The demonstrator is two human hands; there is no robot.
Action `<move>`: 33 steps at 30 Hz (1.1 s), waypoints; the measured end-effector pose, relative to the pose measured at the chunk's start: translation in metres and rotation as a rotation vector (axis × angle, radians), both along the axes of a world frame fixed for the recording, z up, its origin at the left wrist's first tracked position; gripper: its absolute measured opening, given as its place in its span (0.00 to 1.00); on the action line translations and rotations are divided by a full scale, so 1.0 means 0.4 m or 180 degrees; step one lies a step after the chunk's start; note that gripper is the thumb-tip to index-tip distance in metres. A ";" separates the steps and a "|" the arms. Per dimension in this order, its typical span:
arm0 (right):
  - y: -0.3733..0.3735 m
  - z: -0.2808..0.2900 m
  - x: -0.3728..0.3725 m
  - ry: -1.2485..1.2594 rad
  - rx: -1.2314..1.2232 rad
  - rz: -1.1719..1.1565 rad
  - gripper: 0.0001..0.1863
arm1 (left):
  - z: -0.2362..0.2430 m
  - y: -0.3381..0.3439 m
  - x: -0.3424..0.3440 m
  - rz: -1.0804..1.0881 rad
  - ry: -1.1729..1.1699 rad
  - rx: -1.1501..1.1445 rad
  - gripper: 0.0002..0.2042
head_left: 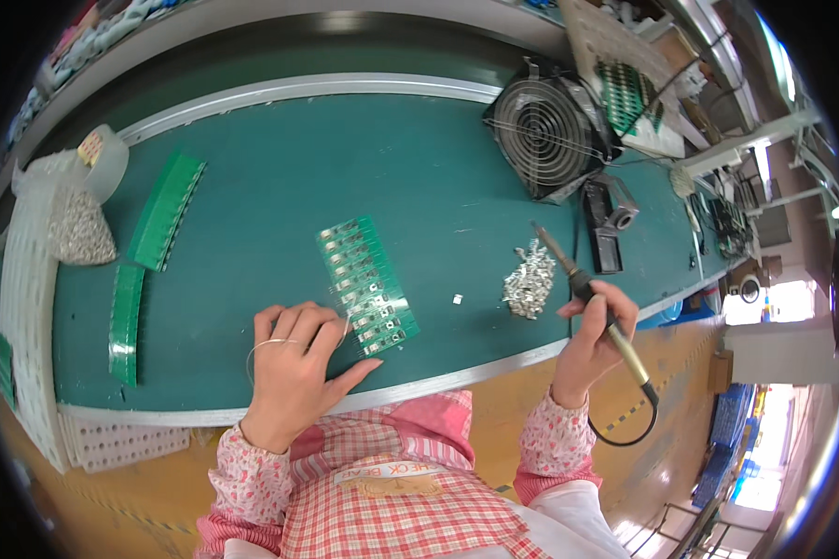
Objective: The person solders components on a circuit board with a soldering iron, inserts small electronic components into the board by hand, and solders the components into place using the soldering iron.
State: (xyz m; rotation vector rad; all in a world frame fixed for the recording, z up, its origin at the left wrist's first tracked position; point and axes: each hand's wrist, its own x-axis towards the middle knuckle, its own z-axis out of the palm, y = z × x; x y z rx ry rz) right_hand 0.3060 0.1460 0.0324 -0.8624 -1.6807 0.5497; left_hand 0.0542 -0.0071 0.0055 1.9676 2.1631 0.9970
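Observation:
My right hand (596, 337) is wrapped round a soldering iron (632, 356), its tip pointing up and left above a heap of small silvery metal parts (529, 279). A black cord hangs from the iron's rear end. My left hand (295, 365) is closed at the lower left edge of a green circuit board panel (367, 285), with a thin solder wire (268, 342) looping across its fingers. Rows of small components stand on the panel. One small white piece (457, 299) lies between the panel and the heap.
More green board strips (166, 212) lie at the left, near a bag of small metal parts (81, 226) and a white tub (108, 168). A black fan (543, 130) and an iron holder (609, 219) stand at the back right. The metal table edge (457, 377) runs along the front.

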 end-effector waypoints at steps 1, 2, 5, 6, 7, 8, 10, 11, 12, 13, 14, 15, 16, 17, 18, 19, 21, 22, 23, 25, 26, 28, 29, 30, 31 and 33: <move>0.025 0.007 0.016 0.0207 -0.0057 -0.0404 0.07 | 0.005 0.001 -0.002 -0.0138 -0.0140 -0.0018 0.21; 0.055 0.014 0.033 0.0418 -0.0113 -0.0803 0.08 | 0.017 0.008 -0.012 -0.0186 -0.0140 0.0011 0.21; 0.176 0.003 0.113 0.0189 0.0518 -0.1416 0.09 | 0.059 0.028 -0.061 -0.0384 -0.0167 -0.0004 0.21; 0.209 -0.003 0.137 0.0188 0.0518 -0.1440 0.09 | 0.060 0.043 -0.072 -0.0409 -0.0165 -0.0005 0.21; 0.239 -0.005 0.157 -0.0717 0.0856 -0.1527 0.10 | 0.067 0.056 -0.084 -0.0603 -0.0093 -0.0074 0.21; 0.254 -0.006 0.175 -0.1627 0.1180 -0.1585 0.12 | 0.072 0.067 -0.094 -0.0791 -0.0020 -0.0149 0.21; 0.229 -0.008 0.169 -0.1784 0.0495 -0.1468 0.11 | 0.072 0.075 -0.103 -0.0753 0.0091 -0.0309 0.20; 0.208 -0.011 0.163 -0.1400 0.0376 -0.1444 0.11 | 0.070 0.080 -0.105 -0.0852 0.0158 -0.0327 0.20; 0.185 -0.010 0.160 -0.1019 0.0245 -0.1423 0.11 | 0.066 0.082 -0.104 -0.0957 0.0222 -0.0351 0.19; 0.147 0.000 0.135 -0.0925 0.0210 -0.1400 0.11 | 0.058 0.081 -0.102 -0.0906 0.0251 -0.0334 0.18; 0.112 -0.009 0.112 -0.0912 0.0165 -0.1374 0.11 | 0.052 0.075 -0.099 -0.0886 0.0265 -0.0382 0.18; 0.077 -0.016 0.092 -0.0568 0.0066 -0.1131 0.11 | 0.050 0.071 -0.097 -0.0787 0.0273 -0.0272 0.17; 0.043 -0.029 0.072 -0.0223 -0.0033 -0.0892 0.11 | 0.047 0.071 -0.094 -0.0691 0.0281 -0.0163 0.17; 0.006 -0.045 0.056 -0.0079 -0.0196 -0.0601 0.11 | 0.047 0.069 -0.084 -0.0694 0.0299 -0.0194 0.17; -0.031 -0.059 0.040 0.0056 -0.0352 -0.0324 0.11 | 0.045 0.067 -0.065 -0.0399 0.0526 -0.0137 0.17; -0.069 -0.062 0.011 0.0104 -0.0448 -0.0184 0.11 | 0.040 0.068 -0.042 -0.0123 0.0751 -0.0077 0.16; -0.123 -0.066 -0.043 0.0187 -0.0578 -0.0013 0.11 | 0.023 0.054 0.005 0.0132 0.0896 -0.0079 0.16; -0.144 -0.069 -0.056 0.0017 -0.0578 0.0173 0.12 | 0.016 0.051 0.024 0.0367 0.1008 -0.0039 0.16; -0.158 -0.073 -0.067 -0.0152 -0.0579 0.0362 0.13 | 0.013 0.051 0.034 0.0341 0.0948 0.0052 0.17; -0.168 -0.089 -0.089 -0.0301 -0.0316 0.0636 0.15 | 0.021 0.048 0.026 0.0323 0.0795 0.0027 0.15; -0.173 -0.090 -0.100 -0.0273 -0.0271 0.0797 0.15 | 0.025 0.047 0.021 0.0334 0.0629 0.0024 0.14; -0.166 -0.091 -0.117 -0.0286 -0.0059 0.0936 0.15 | 0.025 0.043 -0.001 0.0266 0.0498 0.0047 0.11; -0.163 -0.092 -0.121 -0.0305 0.0175 0.1089 0.16 | 0.025 0.042 -0.009 0.0218 0.0363 0.0088 0.09; -0.161 -0.093 -0.123 -0.0304 0.0161 0.1084 0.16 | 0.029 0.044 -0.012 0.0210 0.0362 0.0075 0.09; -0.160 -0.095 -0.125 -0.0309 0.0174 0.1147 0.16 | 0.035 0.045 -0.014 0.0065 0.0246 0.0043 0.07; -0.158 -0.097 -0.128 -0.0314 0.0176 0.1213 0.16 | 0.035 0.050 -0.017 -0.0080 0.0127 0.0000 0.06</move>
